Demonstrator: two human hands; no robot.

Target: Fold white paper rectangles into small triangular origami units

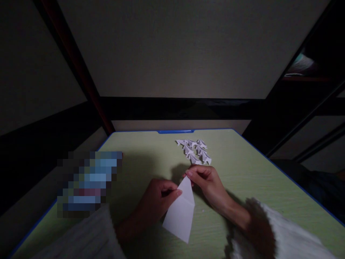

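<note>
A folded sheet of white paper [180, 215] with a pointed top is held up over the table in both hands. My left hand [160, 196] pinches its left edge, thumb on the near face. At the tip, my right hand [203, 180] grips the paper between thumb and fingers. Creases run across the sheet, and its wide end points toward me. Just beyond my right hand lie several small folded paper pieces [201, 150], pointed and bunched together on the table.
The light green table [142, 144] has a blue rim and a blue handle [176, 131] at its far edge. On the left, a pixelated bluish object [91, 180] lies on it. A pale panel [175, 54] stands behind. Dark shelving [309, 77] is at the right.
</note>
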